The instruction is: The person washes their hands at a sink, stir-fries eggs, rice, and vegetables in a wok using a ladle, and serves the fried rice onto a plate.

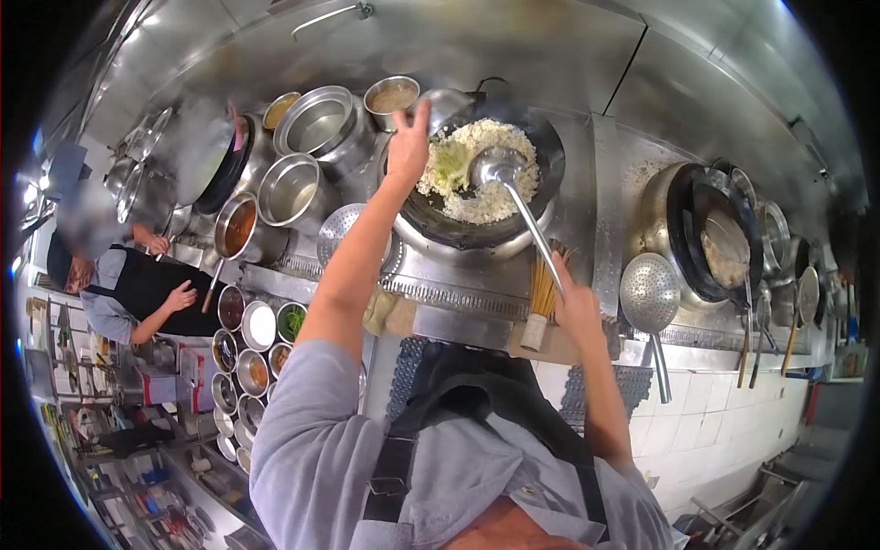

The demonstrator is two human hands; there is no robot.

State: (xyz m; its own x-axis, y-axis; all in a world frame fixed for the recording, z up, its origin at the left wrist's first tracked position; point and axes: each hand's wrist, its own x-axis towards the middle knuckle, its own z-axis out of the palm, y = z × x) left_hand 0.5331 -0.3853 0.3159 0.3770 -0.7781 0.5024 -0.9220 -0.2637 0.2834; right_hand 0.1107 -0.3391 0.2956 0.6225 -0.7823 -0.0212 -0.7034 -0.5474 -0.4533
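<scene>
A wok [543, 156] on the stove holds white rice [490, 209], with a clump of pale green shredded leaves [449, 165] on its left part. My right hand [577, 307] is closed around the handle of a long metal ladle [497, 167], whose bowl lies in the rice. My left hand [410, 145] is at the wok's upper left edge, against the side of a shiny metal bowl [445, 106]. The fingers appear to grip that bowl, though their contact is partly hidden.
Metal pots [316, 124] stand left of the wok. A perforated skimmer [650, 293] and another wok [701, 234] are at the right. A bamboo brush [543, 293] stands at the front edge. A co-worker [128, 284] stands left, near several ingredient bowls [259, 325].
</scene>
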